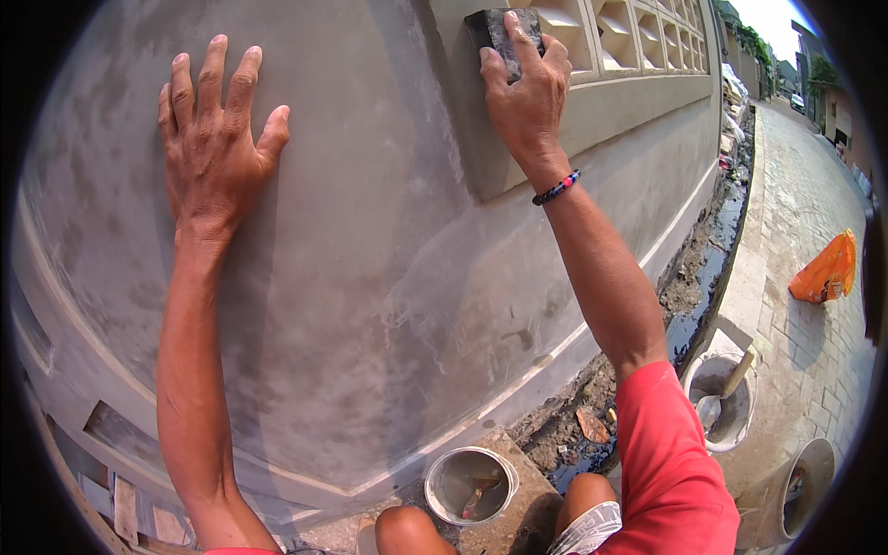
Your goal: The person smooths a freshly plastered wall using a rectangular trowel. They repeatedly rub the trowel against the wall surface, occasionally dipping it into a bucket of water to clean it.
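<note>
Near the left edge of the vent frame [601, 111], a block [491, 30] is gripped by the right hand [529, 100]; the left hand [213, 157] is spread wide on the wall [351, 231], seemingly mostly smoothed, blotches remaining.

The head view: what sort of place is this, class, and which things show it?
Probably an outdoor building-work spot. A broad grey plastered wall shows darker patches, a round whitish bucket holds a pale-handled tool, and a grey block-paved street runs off into the distance.
</note>
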